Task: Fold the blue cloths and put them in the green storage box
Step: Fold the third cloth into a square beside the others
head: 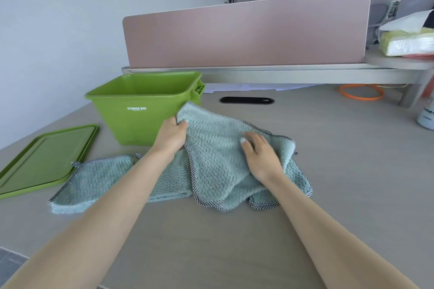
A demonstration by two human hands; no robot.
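A pale blue cloth (216, 159) with a checkered hem lies rumpled on the table in front of me. My left hand (171, 135) pinches its far left corner and lifts it a little. My right hand (260, 155) rests on the cloth's right part with fingers curled into the fabric. A second blue cloth (94, 183) lies flat to the left, partly under the first and under my left forearm. The green storage box (141, 110) stands open behind my left hand; I cannot see into it.
The green lid (44, 159) lies flat at the left table edge. A pink divider (246, 33) runs along the back. An orange ring (361, 92), a white container (426, 117) and a black cable slot (246, 100) are farther back and right. A person stands beyond the divider.
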